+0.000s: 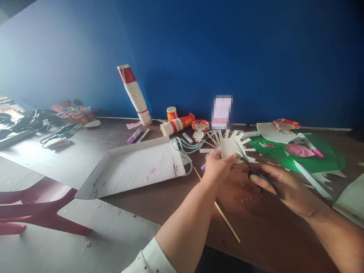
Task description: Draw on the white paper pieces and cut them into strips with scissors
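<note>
My left hand (216,167) grips a white paper cup (229,147) whose wall is slit into strips that fan outward around it. In my right hand (269,178) is a pair of black-handled scissors (247,161), its blades up against the cup's right side among the strips. Whether the blades are parted is hard to make out. Beneath my left forearm, a thin wooden stick (227,222) lies across the dark table.
A shallow white cardboard tray (136,167) lies to the left. Behind stand a leaning stack of paper cups (136,96) and a lying cup stack (178,124). Green paper (267,153) with scraps is at right. A pink chair (42,204) stands lower left.
</note>
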Demonstrator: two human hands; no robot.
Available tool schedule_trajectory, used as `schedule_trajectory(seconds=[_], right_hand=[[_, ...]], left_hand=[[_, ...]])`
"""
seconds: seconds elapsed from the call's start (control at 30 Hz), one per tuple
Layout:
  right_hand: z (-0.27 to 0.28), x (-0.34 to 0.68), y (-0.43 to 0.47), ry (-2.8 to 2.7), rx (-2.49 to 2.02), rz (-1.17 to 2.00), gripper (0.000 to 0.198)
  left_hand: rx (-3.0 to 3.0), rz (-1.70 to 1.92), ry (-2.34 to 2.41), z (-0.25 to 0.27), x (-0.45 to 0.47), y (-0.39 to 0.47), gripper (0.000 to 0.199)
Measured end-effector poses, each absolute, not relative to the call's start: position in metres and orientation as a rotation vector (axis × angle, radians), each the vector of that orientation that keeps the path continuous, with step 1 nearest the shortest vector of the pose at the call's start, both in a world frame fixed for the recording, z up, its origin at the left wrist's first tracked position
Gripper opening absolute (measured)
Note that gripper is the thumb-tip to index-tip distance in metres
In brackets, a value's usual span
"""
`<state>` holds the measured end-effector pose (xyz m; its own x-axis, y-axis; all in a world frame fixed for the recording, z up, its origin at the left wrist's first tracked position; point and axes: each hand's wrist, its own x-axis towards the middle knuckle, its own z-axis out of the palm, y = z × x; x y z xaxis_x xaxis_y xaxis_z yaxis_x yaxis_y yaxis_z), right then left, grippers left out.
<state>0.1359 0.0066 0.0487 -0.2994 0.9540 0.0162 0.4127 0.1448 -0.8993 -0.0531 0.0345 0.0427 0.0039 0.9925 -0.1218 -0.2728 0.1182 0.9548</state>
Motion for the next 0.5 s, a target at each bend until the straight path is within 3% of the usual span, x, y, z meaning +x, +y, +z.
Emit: schedule_trajectory(seconds=[0.5], right_hand=[[0.0487,0.1337,0.0057,-1.723,-1.31,1.186,0.047]], left_hand=[[0.905,1.287,1.026,0.0491,-0.0528,0.0305,0.016]])
